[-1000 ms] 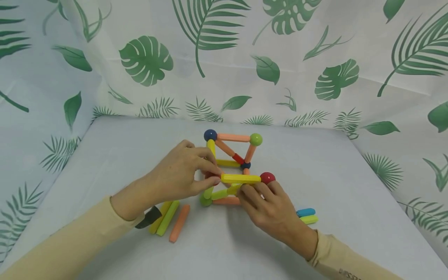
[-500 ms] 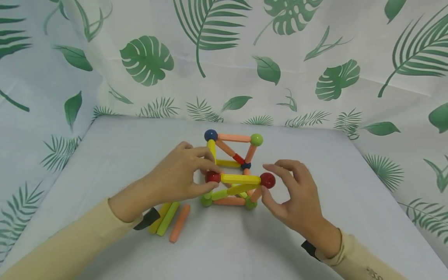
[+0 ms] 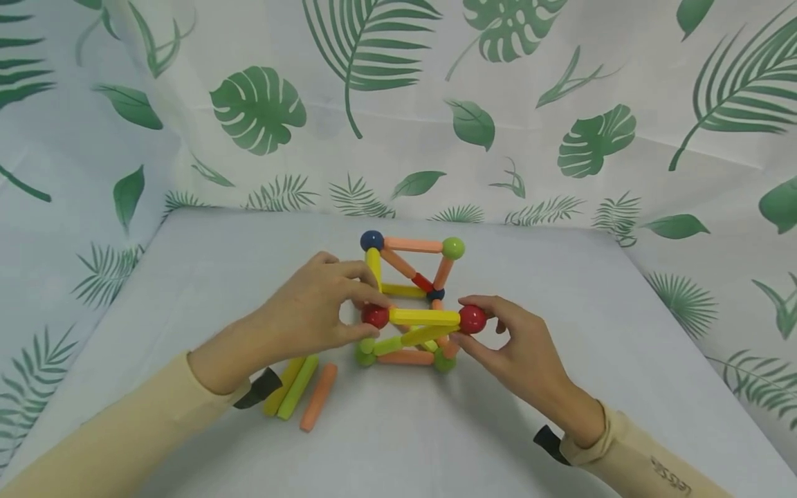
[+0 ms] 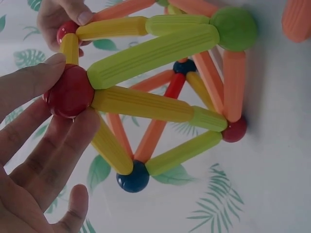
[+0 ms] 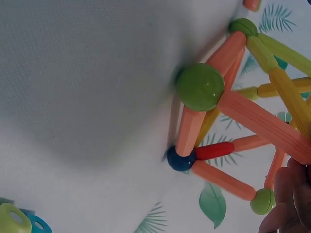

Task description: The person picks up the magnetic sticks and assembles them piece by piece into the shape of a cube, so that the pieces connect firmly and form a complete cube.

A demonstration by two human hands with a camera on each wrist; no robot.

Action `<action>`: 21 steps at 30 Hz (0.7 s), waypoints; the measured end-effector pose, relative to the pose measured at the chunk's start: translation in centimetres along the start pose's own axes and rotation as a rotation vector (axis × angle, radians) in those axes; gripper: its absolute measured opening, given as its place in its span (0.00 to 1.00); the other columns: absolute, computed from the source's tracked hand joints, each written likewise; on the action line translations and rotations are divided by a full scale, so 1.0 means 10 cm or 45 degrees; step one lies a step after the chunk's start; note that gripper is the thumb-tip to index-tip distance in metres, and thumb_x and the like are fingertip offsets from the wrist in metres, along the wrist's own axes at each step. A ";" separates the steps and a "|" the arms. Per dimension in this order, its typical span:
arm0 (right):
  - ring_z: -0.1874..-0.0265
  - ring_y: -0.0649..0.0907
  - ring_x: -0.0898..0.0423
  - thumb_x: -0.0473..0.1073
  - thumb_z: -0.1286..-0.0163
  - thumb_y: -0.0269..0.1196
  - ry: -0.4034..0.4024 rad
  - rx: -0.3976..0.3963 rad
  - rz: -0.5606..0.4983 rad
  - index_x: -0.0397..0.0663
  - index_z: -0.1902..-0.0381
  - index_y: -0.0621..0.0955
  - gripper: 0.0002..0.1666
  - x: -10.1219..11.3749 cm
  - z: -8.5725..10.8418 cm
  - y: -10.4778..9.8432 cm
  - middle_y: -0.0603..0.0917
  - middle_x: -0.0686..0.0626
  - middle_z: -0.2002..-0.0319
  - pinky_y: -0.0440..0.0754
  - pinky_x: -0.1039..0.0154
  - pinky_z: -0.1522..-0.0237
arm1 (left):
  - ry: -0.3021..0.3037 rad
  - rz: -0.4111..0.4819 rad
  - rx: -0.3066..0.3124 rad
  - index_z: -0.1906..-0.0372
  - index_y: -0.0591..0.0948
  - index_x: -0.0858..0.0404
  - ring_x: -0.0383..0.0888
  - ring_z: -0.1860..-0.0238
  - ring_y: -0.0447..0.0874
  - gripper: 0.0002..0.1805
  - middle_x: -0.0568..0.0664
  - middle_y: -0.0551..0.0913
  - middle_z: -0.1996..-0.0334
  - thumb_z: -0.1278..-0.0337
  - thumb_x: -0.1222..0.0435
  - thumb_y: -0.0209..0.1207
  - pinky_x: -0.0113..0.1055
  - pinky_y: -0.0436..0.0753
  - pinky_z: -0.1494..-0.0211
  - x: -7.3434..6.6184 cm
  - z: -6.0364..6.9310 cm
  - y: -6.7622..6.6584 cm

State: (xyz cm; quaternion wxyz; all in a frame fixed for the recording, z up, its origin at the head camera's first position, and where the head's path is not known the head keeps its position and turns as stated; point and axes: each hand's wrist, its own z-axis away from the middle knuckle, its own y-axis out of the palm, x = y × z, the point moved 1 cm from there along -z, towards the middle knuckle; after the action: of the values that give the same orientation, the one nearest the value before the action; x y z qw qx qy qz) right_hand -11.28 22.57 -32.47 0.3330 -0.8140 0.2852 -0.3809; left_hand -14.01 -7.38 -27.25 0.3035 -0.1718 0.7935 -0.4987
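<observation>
A frame of coloured rods and balls, a magnetic building set by its look, stands at the table's middle. Its upper near edge is a yellow rod [image 3: 425,317] between two red balls. My left hand [image 3: 305,304] pinches the left red ball [image 4: 72,91] between thumb and fingers. With thumb and forefinger, my right hand [image 3: 523,346] grips the right red ball [image 3: 472,319]. A lime rod [image 4: 155,56] slopes from the left ball to a green ball [image 4: 234,28] at the base. Behind, a dark blue ball [image 3: 372,241] tops the far left corner.
Left of the frame lie a loose yellow rod [image 3: 284,387], a lime rod [image 3: 298,387] and an orange rod [image 3: 319,398]. A lime piece [image 5: 10,221] and a blue piece [image 5: 40,225] lie on the table in the right wrist view. A leaf-print cloth [image 3: 398,138] hangs behind.
My right hand has left the underside of the yellow rod, swung out to the right, and closed on the right red ball. My left hand stays at the left ball.
</observation>
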 end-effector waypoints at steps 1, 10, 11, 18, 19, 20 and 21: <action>0.62 0.80 0.62 0.41 0.49 0.82 0.001 0.007 0.002 0.49 0.44 0.83 0.33 0.00 0.00 0.00 0.86 0.60 0.58 0.78 0.62 0.65 | -0.003 -0.001 0.002 0.52 0.90 0.49 0.30 0.66 0.79 0.19 0.37 0.79 0.61 0.53 0.57 0.79 0.43 0.70 0.45 0.00 0.00 0.00; 0.62 0.83 0.59 0.52 0.45 0.80 0.284 0.487 -0.044 0.61 0.41 0.79 0.35 -0.12 0.07 0.11 0.84 0.61 0.53 0.81 0.60 0.67 | -0.052 0.027 -0.010 0.53 0.91 0.48 0.32 0.64 0.80 0.19 0.37 0.81 0.62 0.55 0.59 0.79 0.46 0.70 0.43 0.07 -0.01 -0.07; 0.61 0.83 0.59 0.52 0.44 0.79 0.295 0.554 -0.060 0.62 0.43 0.79 0.32 -0.14 0.09 0.14 0.84 0.61 0.53 0.81 0.60 0.66 | -0.059 0.025 -0.012 0.53 0.91 0.48 0.33 0.64 0.80 0.20 0.36 0.82 0.62 0.55 0.60 0.79 0.46 0.70 0.43 0.08 -0.01 -0.08; 0.58 0.82 0.60 0.51 0.39 0.76 0.269 0.739 -0.149 0.64 0.49 0.81 0.22 -0.10 0.15 0.26 0.83 0.62 0.54 0.82 0.60 0.60 | -0.114 -0.088 -0.048 0.54 0.91 0.53 0.40 0.58 0.82 0.19 0.41 0.84 0.60 0.55 0.61 0.79 0.49 0.70 0.45 0.15 -0.03 -0.12; 0.58 0.82 0.61 0.51 0.39 0.75 0.258 0.756 -0.156 0.63 0.48 0.81 0.22 -0.09 0.15 0.26 0.83 0.62 0.55 0.82 0.60 0.60 | -0.135 -0.114 -0.060 0.54 0.91 0.54 0.41 0.58 0.83 0.18 0.42 0.85 0.61 0.55 0.61 0.79 0.49 0.70 0.46 0.17 -0.03 -0.13; 0.58 0.82 0.62 0.51 0.38 0.75 0.240 0.772 -0.148 0.63 0.47 0.82 0.22 -0.07 0.15 0.26 0.83 0.62 0.55 0.82 0.61 0.60 | -0.165 -0.139 -0.071 0.54 0.91 0.54 0.42 0.59 0.83 0.18 0.42 0.85 0.61 0.55 0.61 0.79 0.49 0.69 0.46 0.19 -0.03 -0.13; 0.59 0.82 0.63 0.51 0.37 0.74 0.220 0.781 -0.128 0.62 0.47 0.82 0.21 -0.06 0.15 0.25 0.83 0.62 0.56 0.82 0.61 0.60 | -0.197 -0.152 -0.081 0.54 0.91 0.54 0.42 0.60 0.83 0.18 0.42 0.86 0.61 0.55 0.60 0.80 0.49 0.69 0.46 0.21 -0.04 -0.13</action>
State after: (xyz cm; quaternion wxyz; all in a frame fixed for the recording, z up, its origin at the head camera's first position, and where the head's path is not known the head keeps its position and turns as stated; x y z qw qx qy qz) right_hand -10.96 21.97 -35.37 0.5181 -0.6536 0.1437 -0.5327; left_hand -15.87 -8.93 -26.59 0.3279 -0.2663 0.7716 -0.4757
